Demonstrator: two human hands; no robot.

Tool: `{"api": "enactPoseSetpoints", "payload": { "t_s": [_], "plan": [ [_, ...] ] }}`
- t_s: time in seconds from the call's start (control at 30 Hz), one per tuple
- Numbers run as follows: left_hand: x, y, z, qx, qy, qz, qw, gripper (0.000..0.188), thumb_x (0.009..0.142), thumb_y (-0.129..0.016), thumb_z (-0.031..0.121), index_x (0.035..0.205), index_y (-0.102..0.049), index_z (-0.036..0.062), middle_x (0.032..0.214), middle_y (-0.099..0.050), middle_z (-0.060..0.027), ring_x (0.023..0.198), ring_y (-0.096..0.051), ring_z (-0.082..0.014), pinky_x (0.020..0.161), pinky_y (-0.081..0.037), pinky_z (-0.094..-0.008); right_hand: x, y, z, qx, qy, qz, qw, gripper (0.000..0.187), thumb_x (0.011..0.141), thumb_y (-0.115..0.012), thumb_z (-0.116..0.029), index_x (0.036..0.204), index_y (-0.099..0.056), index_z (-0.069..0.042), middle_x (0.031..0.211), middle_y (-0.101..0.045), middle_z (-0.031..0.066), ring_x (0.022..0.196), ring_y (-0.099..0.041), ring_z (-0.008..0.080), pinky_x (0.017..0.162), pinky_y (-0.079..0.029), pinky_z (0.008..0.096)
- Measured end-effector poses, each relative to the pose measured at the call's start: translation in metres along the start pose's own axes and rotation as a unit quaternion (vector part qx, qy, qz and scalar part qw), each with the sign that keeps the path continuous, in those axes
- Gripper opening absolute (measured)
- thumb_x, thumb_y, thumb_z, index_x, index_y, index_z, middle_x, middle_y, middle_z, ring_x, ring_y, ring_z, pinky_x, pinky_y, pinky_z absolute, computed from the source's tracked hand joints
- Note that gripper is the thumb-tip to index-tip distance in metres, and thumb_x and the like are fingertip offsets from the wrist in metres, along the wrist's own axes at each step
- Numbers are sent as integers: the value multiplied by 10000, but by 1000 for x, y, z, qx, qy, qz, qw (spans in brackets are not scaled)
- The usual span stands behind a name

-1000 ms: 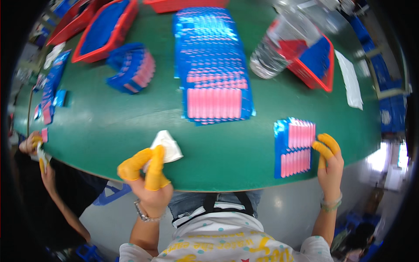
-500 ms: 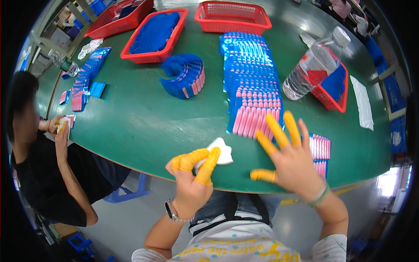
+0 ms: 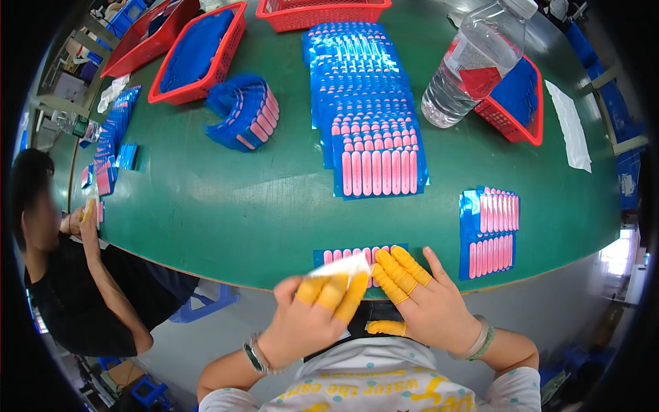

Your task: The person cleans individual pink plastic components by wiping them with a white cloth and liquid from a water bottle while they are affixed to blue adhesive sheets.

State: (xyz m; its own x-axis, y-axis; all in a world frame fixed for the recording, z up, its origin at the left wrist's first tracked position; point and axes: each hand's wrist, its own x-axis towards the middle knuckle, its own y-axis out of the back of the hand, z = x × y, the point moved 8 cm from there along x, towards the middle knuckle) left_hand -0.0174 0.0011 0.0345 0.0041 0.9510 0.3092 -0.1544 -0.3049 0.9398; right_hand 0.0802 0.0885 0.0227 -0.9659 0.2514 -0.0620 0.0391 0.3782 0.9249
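Observation:
My left hand (image 3: 312, 312), with yellow finger covers on several fingers, grips a folded white cloth (image 3: 347, 265). The cloth rests over a blue sheet with pink rounded strips (image 3: 333, 256), which lies at the table's near edge, partly hidden by cloth and fingers. On the right end of that sheet lie the stretched, yellow-covered fingers of my right hand (image 3: 429, 302); its thumb is apart from them, below the table edge. Beyond the hands, overlapping sheets of the same kind (image 3: 379, 173) form a long row. A smaller pair of sheets (image 3: 491, 254) lies to the right.
Red baskets (image 3: 230, 65) stand along the far side of the green table (image 3: 240, 199). A curled bundle of sheets (image 3: 264, 120) sits left of the row. A large clear bottle (image 3: 446, 89) stands by another red basket (image 3: 525, 130). At left, a person (image 3: 75, 295) works with a white cloth.
My right hand has left the long row and come down to the near edge, where a sheet now lies. My left hand has brought the cloth onto it. The view has shifted.

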Motion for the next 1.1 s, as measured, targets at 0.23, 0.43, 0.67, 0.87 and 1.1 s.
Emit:
{"api": "enactPoseSetpoints", "payload": {
  "t_s": [0.23, 0.43, 0.67, 0.87, 1.1],
  "plan": [
    [35, 2, -23, -26, -13, 5, 1000, 388, 722, -721, 185, 1107, -768, 187, 1043, -587, 7, 951, -528, -218, 875, -324, -426, -3, 4, -3, -6, -6, 15, 1000, 736, 876, -612, -532, 1404, -534, -26, 1442, -531, 113, 1360, -481, 252, 1165, -272, 525],
    [27, 6, -29, -50, 2, -53, 997, 387, 738, -722, 147, 1124, -754, 152, 1145, -618, -27, 1003, -562, -213, 892, -339, -426, -4, 1, -4, 3, -7, 31, 999, 705, 894, -594, -510, 1396, -539, -18, 1452, -523, 122, 1366, -472, 252, 1157, -288, 521],
    [27, 6, -19, 13, -39, -87, 995, 433, 759, -678, 161, 1186, -709, 96, 1138, -616, -5, 1004, -564, -186, 908, -345, -408, -7, 3, -1, -4, -7, 22, 1000, 676, 889, -601, -474, 1393, -547, -25, 1435, -535, 119, 1369, -467, 256, 1160, -280, 526],
    [-7, 10, -8, 5, -57, -71, 996, 388, 769, -666, 203, 1148, -751, 211, 1131, -620, 40, 1010, -560, -168, 897, -331, -410, -3, 2, -2, 22, -4, 32, 999, 674, 879, -614, -468, 1382, -557, -23, 1424, -539, 124, 1371, -462, 275, 1157, -278, 541],
    [4, -1, -22, 35, -33, -60, 997, 385, 775, -685, 200, 1154, -749, 209, 1111, -602, 22, 985, -563, -187, 902, -322, -433, -3, 3, -3, -7, -4, 32, 999, 682, 856, -633, -469, 1365, -567, -19, 1427, -535, 126, 1376, -456, 277, 1151, -289, 553]
  ]
}}
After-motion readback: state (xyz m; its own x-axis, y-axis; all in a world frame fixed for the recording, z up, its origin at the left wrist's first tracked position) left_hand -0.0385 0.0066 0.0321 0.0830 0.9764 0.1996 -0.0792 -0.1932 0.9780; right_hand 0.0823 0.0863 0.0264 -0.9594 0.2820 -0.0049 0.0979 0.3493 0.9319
